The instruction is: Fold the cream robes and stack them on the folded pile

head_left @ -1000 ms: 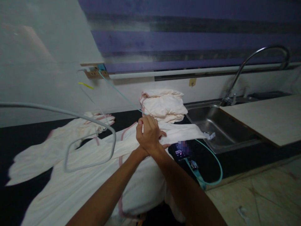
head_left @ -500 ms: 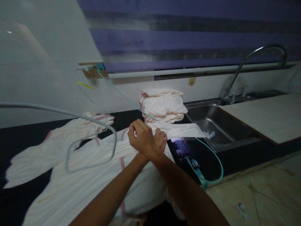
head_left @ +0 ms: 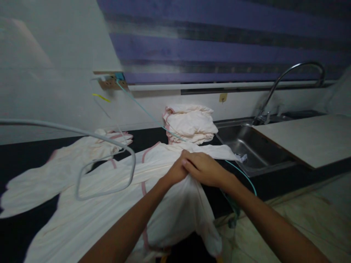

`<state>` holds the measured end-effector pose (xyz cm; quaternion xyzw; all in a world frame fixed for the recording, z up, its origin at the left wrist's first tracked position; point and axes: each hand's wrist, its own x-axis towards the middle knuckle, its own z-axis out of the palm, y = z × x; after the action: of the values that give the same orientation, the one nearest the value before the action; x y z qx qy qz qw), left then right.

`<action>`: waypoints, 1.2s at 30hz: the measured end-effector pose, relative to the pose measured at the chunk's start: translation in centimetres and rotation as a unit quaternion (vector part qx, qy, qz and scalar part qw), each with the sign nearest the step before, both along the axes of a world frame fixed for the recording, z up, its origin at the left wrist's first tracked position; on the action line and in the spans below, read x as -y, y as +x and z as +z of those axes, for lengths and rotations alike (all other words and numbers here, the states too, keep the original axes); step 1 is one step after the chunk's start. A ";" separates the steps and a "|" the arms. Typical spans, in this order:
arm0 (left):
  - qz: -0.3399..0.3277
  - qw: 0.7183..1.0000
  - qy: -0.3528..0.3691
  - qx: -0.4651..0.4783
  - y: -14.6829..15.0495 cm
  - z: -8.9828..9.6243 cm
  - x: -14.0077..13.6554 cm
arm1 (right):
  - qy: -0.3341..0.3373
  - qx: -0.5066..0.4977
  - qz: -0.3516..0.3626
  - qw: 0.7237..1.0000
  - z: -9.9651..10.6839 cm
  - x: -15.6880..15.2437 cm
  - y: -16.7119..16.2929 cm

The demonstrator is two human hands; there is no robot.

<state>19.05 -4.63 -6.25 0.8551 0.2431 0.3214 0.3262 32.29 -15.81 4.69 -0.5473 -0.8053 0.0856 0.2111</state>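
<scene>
A white garment (head_left: 109, 204) with pinkish-red trim lies spread over the black counter. One sleeve (head_left: 208, 149) stretches toward the sink, and other cloth hangs over the front edge. My left hand (head_left: 177, 171) is closed on the garment near its right side, its fingertips partly hidden. Against it, my right hand (head_left: 205, 168) overlaps the left fingers and is closed on the same cloth. Fabric is bunched and drawn up just beneath both hands.
A folded white cloth pile (head_left: 192, 124) sits by the wall, and another white garment (head_left: 55, 173) lies at left. A grey bent metal rod (head_left: 134, 164) crosses in front. To the right are a steel sink (head_left: 253, 146), tap (head_left: 274, 87), pale board (head_left: 307, 135) and teal cord (head_left: 244, 173).
My right hand has moved from across my left wrist to its right, so my forearms are no longer crossed. The phone-like screen on the counter is now covered. Cloth hangs farther right at the front.
</scene>
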 end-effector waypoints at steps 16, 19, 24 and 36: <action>-0.001 0.999 0.008 0.040 -0.3 1.6 1.0 | -0.028 0.188 -0.314 0.930 -1.7 -4.2 6.5; -0.008 0.999 0.010 0.033 -0.3 1.4 1.0 | -0.003 0.103 -0.375 0.921 -1.5 -5.6 8.7; -0.021 1.000 0.014 0.008 -0.5 1.6 1.2 | -0.012 -0.264 -0.402 0.877 -1.7 -8.3 12.8; -0.066 0.994 0.060 -0.058 -0.6 2.4 1.8 | 0.004 -0.797 -0.174 0.579 -4.0 -11.3 17.4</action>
<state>18.42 -6.40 -3.84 0.9046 0.1847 0.2629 0.2800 49.67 -4.50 0.65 -0.3880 -0.2030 0.4455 0.7809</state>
